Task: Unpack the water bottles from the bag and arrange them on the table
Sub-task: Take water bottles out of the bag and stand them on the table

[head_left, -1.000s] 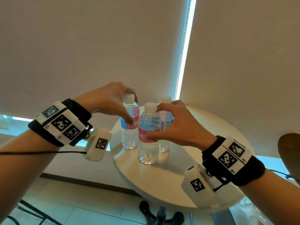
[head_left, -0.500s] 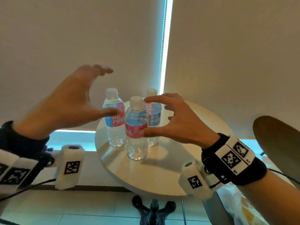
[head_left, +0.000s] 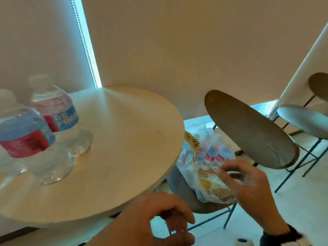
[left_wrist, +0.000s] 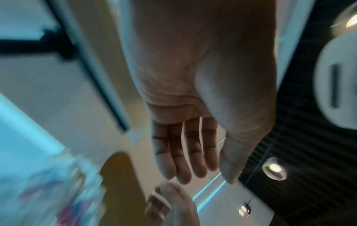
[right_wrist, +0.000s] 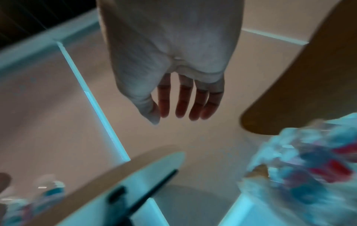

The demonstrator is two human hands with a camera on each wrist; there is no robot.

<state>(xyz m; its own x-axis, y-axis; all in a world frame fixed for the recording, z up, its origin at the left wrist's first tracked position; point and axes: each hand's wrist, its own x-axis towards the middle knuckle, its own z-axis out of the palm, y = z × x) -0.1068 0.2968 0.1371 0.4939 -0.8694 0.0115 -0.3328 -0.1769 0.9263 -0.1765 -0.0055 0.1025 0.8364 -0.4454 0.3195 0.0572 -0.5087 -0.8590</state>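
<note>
Water bottles (head_left: 62, 121) with red-and-blue labels stand upright at the left of the round pale surface (head_left: 127, 139), close together, well apart from both hands. More labelled bottles (head_left: 214, 155) sit packed inside a clear plastic bag (head_left: 191, 167) that rests on the seat of a chair (head_left: 252, 128) just beside the surface's right edge, under the chair's brown oval backrest. The right hand (head_left: 248, 181) hovers just in front of the bag, thumb and fingers loosely spread and slightly bent, holding nothing; the head view does not settle whether its fingertips touch the plastic. The left hand (head_left: 154, 219) hangs below the near rim of the surface, fingers relaxed and a little curled, empty as well. From the left wrist, that hand (left_wrist: 193, 122) shows straight fingers side by side with the other hand's fingertips beyond them and the blurred bag (left_wrist: 48, 191) at lower left. From the right wrist, the hand (right_wrist: 173, 76) shows extended fingers over a pale wall, the bag (right_wrist: 309, 168) smeared by motion at lower right.
</note>
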